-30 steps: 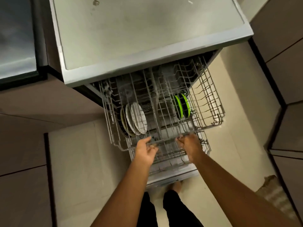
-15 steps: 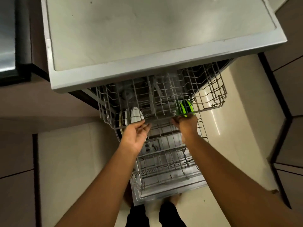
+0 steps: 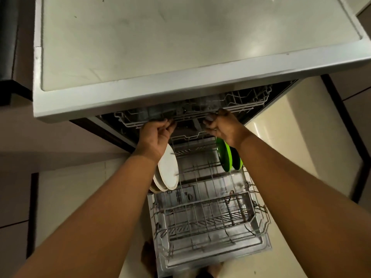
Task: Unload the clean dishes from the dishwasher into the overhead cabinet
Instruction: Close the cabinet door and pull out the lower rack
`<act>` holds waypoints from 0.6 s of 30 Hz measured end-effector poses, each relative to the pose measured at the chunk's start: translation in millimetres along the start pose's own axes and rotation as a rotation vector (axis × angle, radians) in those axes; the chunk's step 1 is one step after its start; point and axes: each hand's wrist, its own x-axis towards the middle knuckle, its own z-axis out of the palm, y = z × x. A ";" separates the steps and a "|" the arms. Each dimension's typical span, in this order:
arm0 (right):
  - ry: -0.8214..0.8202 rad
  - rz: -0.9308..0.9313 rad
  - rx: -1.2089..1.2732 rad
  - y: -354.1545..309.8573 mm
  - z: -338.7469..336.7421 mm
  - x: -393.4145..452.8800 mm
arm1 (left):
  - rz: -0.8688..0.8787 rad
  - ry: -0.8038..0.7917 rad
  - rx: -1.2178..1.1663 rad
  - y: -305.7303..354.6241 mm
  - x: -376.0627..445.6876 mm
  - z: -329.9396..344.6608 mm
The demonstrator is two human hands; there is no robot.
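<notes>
Overhead, the grey stainless dishwasher top (image 3: 180, 47) fills the upper half of the view, above the open cavity. Below it, the pulled-out grey wire lower rack (image 3: 210, 217) sits over the lowered door. Nearly tucked inside the cavity is the grey wire upper rack (image 3: 241, 103), its front rail gripped by both hands. At the lower rack's left side stand the round white plates (image 3: 167, 173) on edge, and at its right the round bright green plates (image 3: 228, 155). Fingers of the left hand (image 3: 155, 135) curl onto the rail; the right hand (image 3: 220, 127) likewise clasps it.
</notes>
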 end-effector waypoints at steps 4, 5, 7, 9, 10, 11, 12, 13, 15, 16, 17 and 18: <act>-0.116 -0.003 -0.047 -7.2 3.8 -0.2 | 0.025 -0.010 0.024 -3.6 13.9 2.9; -0.116 -0.010 -0.031 -5.5 6.3 -4.8 | 0.025 -0.022 0.031 -3.9 13.9 1.1; -0.094 -0.052 0.062 4.3 7.1 -14.0 | 0.023 -0.072 0.064 -5.1 11.7 -5.6; -0.043 -0.082 0.167 15.7 1.0 -21.7 | 0.013 -0.072 0.152 -6.8 7.6 -14.9; -0.004 -0.095 0.181 21.2 -3.6 -25.7 | 0.013 -0.057 0.216 -8.0 4.5 -20.7; 0.036 -0.112 0.154 27.3 -8.4 -29.3 | 0.018 -0.045 0.307 -9.9 -0.8 -26.2; 0.076 -0.126 0.089 35.3 -12.6 -32.0 | 0.036 -0.038 0.412 -13.5 -6.4 -32.2; 0.108 -0.131 0.009 45.9 -16.2 -33.7 | 0.065 -0.026 0.524 -18.0 -14.2 -37.9; 0.128 -0.127 -0.160 70.5 -20.3 -37.3 | 0.137 0.019 0.697 -30.4 -34.2 -48.1; 0.129 -0.128 -0.247 82.0 -20.5 -39.2 | 0.155 0.040 0.754 -37.6 -42.6 -53.5; 0.122 -0.135 -0.328 93.7 -19.7 -42.4 | 0.157 0.059 0.804 -45.6 -51.7 -60.4; 0.115 -0.144 -0.407 104.0 -18.4 -46.7 | 0.145 0.061 0.852 -53.5 -59.2 -67.9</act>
